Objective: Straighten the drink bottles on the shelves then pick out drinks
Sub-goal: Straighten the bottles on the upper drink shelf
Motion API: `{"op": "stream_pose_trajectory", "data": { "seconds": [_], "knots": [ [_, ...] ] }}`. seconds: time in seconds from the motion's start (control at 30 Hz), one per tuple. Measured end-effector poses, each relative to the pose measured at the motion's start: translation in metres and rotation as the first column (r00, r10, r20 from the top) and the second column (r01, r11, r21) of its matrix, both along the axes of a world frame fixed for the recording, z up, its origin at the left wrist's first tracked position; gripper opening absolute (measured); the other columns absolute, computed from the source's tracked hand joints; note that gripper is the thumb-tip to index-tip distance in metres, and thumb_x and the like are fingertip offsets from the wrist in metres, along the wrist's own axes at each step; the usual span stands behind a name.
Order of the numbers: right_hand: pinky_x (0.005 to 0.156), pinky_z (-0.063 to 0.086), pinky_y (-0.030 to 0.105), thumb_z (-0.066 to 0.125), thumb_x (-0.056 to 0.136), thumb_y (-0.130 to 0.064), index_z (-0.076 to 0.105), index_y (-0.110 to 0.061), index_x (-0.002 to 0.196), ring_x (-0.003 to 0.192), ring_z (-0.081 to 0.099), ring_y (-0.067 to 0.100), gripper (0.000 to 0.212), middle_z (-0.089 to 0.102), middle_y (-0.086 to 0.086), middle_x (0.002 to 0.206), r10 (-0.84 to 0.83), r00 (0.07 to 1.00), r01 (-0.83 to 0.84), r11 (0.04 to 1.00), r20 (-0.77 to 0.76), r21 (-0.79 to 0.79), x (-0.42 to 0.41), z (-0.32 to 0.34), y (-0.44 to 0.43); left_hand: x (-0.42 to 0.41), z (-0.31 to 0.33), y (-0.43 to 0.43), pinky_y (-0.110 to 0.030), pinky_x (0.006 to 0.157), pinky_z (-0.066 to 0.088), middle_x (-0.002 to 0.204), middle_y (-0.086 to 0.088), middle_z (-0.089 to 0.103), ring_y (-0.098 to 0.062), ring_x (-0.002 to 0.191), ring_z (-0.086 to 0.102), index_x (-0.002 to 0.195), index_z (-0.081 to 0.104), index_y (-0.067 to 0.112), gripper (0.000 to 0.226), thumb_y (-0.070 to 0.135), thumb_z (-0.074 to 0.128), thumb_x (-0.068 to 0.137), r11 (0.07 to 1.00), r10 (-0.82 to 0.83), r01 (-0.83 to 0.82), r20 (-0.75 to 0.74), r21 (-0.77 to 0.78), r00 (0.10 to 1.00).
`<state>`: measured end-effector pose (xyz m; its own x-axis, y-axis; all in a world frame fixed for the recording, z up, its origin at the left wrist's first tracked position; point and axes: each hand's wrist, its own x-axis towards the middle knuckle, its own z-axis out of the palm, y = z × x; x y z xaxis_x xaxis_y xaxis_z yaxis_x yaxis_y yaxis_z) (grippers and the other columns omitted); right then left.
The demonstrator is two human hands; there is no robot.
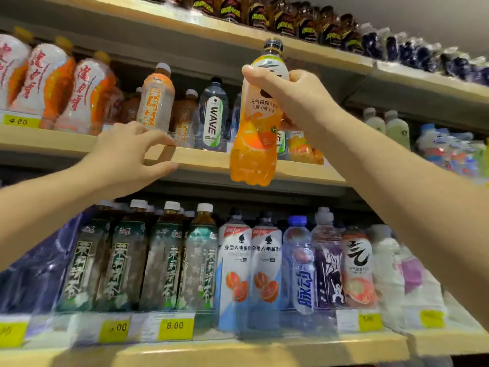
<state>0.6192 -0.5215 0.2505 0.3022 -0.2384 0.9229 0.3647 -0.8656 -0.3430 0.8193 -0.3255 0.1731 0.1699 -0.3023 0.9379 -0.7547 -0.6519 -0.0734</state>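
Shelves (206, 157) behind, right hand (293, 94) grips orange bottle (254, 144)

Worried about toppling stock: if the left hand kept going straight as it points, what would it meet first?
Probably the wooden front edge of the middle shelf, right at the fingertips of the left hand; just behind it stands the orange-labelled tea bottle. Depth is unclear.

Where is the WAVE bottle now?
Head view, centre: the WAVE bottle stands on the middle shelf, left of the orange bottle gripped by the right hand.

Orange drink bottle (255, 128), upright, off the shelf, dark-capped.
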Motion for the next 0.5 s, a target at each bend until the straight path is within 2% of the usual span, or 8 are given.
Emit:
{"op": "stream_pose_trajectory", "data": {
  "seconds": [0.1, 0.17, 0.23, 0.4, 0.5],
  "knots": [
    [0.066, 0.061, 0.028, 0.073, 0.077, -0.072, 0.063, -0.02, 0.118, 0.091, 0.074, 0.012, 0.067, 0.075, -0.002, 0.104, 0.041, 0.999, -0.041, 0.999, -0.003, 0.001, -0.006, -0.004, -0.022, -0.013, 0.002, -0.023, -0.046, 0.086, 0.046, 0.119, -0.01, 0.058, -0.031, 0.109, 0.05, 0.126, 0.058, 0.035, 0.054, 0.067, 0.055, 0.082, 1.0, 0.0, -0.001, 0.018, 0.005, 1.0],
    [0.072, 0.063, 0.031, 0.075, 0.077, -0.07, 0.064, -0.018, 0.117, 0.091, 0.075, 0.013, 0.066, 0.075, 0.0, 0.104, 0.077, 0.997, -0.077, 0.997, 0.015, 0.008, -0.011, -0.005, -0.035, -0.02, 0.006, -0.037, -0.048, 0.09, 0.047, 0.118, -0.011, 0.057, -0.032, 0.111, 0.049, 0.123, 0.058, 0.032, 0.046, 0.059, 0.06, 0.085, 0.999, -0.015, 0.015, 0.013, 0.028, 1.0],
    [0.069, 0.062, 0.029, 0.076, 0.078, -0.068, 0.063, -0.016, 0.117, 0.09, 0.075, 0.014, 0.066, 0.075, 0.001, 0.104, 0.09, 0.995, -0.091, 0.996, 0.043, 0.021, -0.015, -0.006, -0.044, -0.029, 0.009, -0.049, -0.051, 0.094, 0.046, 0.118, -0.011, 0.056, -0.032, 0.113, 0.049, 0.122, 0.059, 0.031, 0.043, 0.055, 0.062, 0.086, 0.997, -0.058, 0.058, 0.007, 0.054, 0.998],
    [0.052, 0.051, 0.02, 0.075, 0.079, -0.068, 0.066, -0.016, 0.118, 0.084, 0.074, 0.012, 0.065, 0.075, 0.001, 0.102, 0.065, 0.993, -0.07, 0.996, 0.096, 0.048, -0.027, -0.008, -0.061, -0.042, 0.009, -0.083, -0.049, 0.095, 0.044, 0.113, -0.003, 0.054, -0.029, 0.111, 0.049, 0.116, 0.059, 0.032, 0.037, 0.054, 0.06, 0.087, 0.989, -0.131, 0.127, 0.06, 0.071, 0.989],
    [0.057, 0.055, 0.023, 0.075, 0.08, -0.067, 0.066, -0.016, 0.118, 0.084, 0.075, 0.012, 0.064, 0.076, 0.0, 0.101, 0.036, 0.994, -0.042, 0.998, 0.099, 0.055, -0.037, -0.007, -0.072, -0.048, 0.017, -0.099, -0.047, 0.093, 0.045, 0.107, 0.003, 0.051, -0.023, 0.108, 0.047, 0.108, 0.055, 0.036, 0.033, 0.061, 0.051, 0.087, 0.975, -0.202, 0.197, 0.037, 0.103, 0.979]
  ]
}}
